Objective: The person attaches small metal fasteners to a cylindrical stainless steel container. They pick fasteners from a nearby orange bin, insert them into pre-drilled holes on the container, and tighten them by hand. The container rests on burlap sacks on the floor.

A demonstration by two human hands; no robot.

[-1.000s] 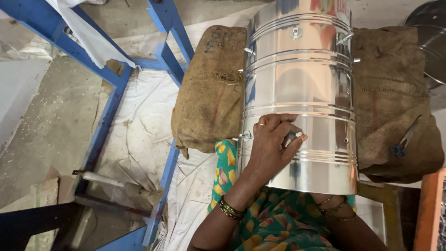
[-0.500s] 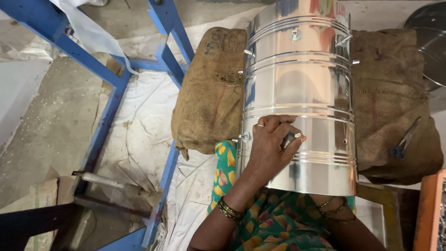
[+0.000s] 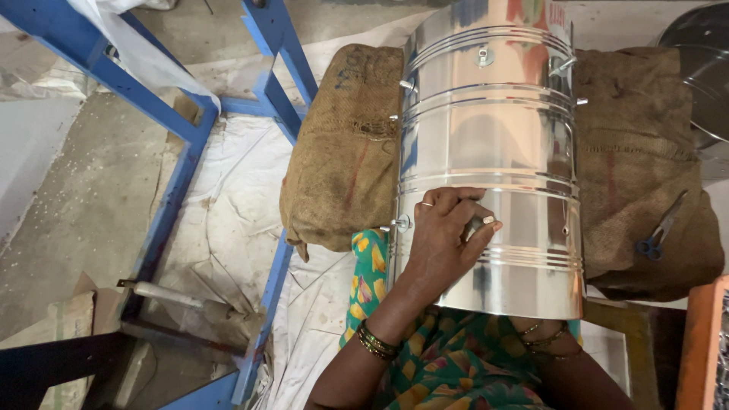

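The steel drum (image 3: pixel 490 159) lay on a burlap sack (image 3: pixel 342 152) at frame centre. The left hand (image 3: pixel 448 235) pinched a small fitting against its wall. Several bolts already sat along the seams; the right hand was hidden inside the drum, its fingers impossible to judge.

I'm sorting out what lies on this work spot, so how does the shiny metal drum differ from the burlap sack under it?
The metal drum is bright and mirror-smooth, with raised ribs and small bolts; the burlap sack is dull brown, coarse and woven. The drum keeps a rigid round shape, while the sack sags and creases. The drum lies on top and the left hand rests on it; the sack lies beneath, untouched. Both lie flat across the same spot.
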